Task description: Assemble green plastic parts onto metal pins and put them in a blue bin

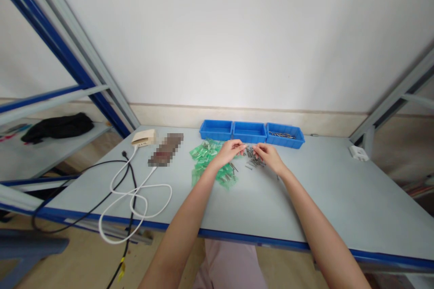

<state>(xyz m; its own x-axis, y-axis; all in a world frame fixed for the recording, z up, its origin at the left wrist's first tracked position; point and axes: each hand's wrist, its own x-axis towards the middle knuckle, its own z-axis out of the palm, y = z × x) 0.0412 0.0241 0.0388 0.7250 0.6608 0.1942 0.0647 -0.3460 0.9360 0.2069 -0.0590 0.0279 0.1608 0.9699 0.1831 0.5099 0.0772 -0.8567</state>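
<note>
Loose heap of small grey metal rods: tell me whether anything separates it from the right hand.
Nothing visible does: the right hand partly covers the heap of grey metal rods in this view, and the green plastic packets lie to its left.

So you've got both arms stretched out toward the far side, bare all the way up as far as I can see. Your left forearm slants in from the near left, your right forearm from the near right, so they make a sort of tent. Your left hand points right and your right hand points left, just beside each other but not touching. Fingers are bent on both, backs of the hands mostly up, thumbs close to the index fingers. Can't tell if either pinch is fully closed, tbh.
</note>
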